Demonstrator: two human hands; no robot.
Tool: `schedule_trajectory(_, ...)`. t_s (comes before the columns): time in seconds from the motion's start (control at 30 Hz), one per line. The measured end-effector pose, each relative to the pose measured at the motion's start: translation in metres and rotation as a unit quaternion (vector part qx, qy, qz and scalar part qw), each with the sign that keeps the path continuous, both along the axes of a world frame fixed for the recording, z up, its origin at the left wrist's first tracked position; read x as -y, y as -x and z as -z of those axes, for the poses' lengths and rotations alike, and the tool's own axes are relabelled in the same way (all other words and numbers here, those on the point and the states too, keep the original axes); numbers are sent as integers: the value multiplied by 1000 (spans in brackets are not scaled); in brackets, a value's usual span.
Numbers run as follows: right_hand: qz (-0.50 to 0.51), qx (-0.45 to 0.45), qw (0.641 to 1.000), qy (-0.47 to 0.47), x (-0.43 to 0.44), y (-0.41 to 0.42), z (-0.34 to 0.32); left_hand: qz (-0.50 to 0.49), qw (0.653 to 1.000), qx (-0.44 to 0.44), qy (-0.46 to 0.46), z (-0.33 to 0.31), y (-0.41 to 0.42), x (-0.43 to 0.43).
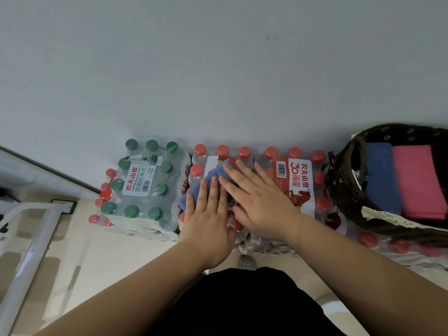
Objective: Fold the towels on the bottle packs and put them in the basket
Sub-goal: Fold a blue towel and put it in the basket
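Note:
A small blue towel (pixel 213 177) lies folded on the middle red-capped bottle pack (pixel 201 161). My left hand (pixel 209 214) presses flat on its near part with straight fingers. My right hand (pixel 254 192) lies flat across its right side, fingers pointing up-left. Most of the towel is hidden under both hands. At the right, the dark woven basket (pixel 344 190) holds a folded blue towel (pixel 381 180) and a folded pink towel (pixel 418 183) side by side.
A green-capped bottle pack (pixel 145 183) stands to the left, stacked on red-capped bottles. Another red-capped pack (pixel 298 180) with an orange label sits between the middle pack and the basket. A white wall runs behind. A white metal frame (pixel 31 241) stands at the lower left.

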State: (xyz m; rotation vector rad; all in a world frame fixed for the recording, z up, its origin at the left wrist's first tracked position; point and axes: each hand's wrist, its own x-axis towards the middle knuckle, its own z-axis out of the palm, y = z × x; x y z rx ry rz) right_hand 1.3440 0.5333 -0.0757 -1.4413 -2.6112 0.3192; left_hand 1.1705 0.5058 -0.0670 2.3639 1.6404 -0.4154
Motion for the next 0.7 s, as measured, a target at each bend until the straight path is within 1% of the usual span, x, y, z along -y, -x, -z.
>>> schedule_trajectory(0.03, -7, 23, 999, 28, -3, 2, 2, 1, 1000, -1, 11, -2, -1, 1)
schedule_trajectory(0.1, -9, 25, 998, 63, -8, 1, 6, 7, 1000, 10, 9, -6, 2, 2)
schedule_trajectory(0.13, -6, 11, 997, 74, -8, -1, 8, 10, 999, 33, -10, -10, 6, 1)
schedule_trajectory(0.2, 7, -27, 995, 97, -7, -7, 10, -2, 992, 107, -73, -14, 18, -4)
schedule_trajectory(0.23, 16, -43, 994, 102, -5, -8, 10, -5, 985, 130, -111, -13, 25, -7)
schedule_trajectory(0.27, 22, -55, 993, 102, -4, -10, 11, -6, 983, 132, -127, -12, 31, -9)
schedule_trajectory(0.4, 31, -76, 994, 69, -6, -9, 8, 43, 992, 66, -100, 9, 34, -8)
schedule_trajectory(0.5, 53, -43, 997, 34, -12, 1, -1, 50, 994, 22, -95, 25, 27, 3)
schedule_trajectory(0.6, 58, 18, 995, 80, -15, 13, 1, 33, 994, 19, -98, 31, 21, 11)
schedule_trajectory(0.7, 75, 52, 989, 120, -15, 18, 12, 44, 995, 23, -86, 27, 19, 13)
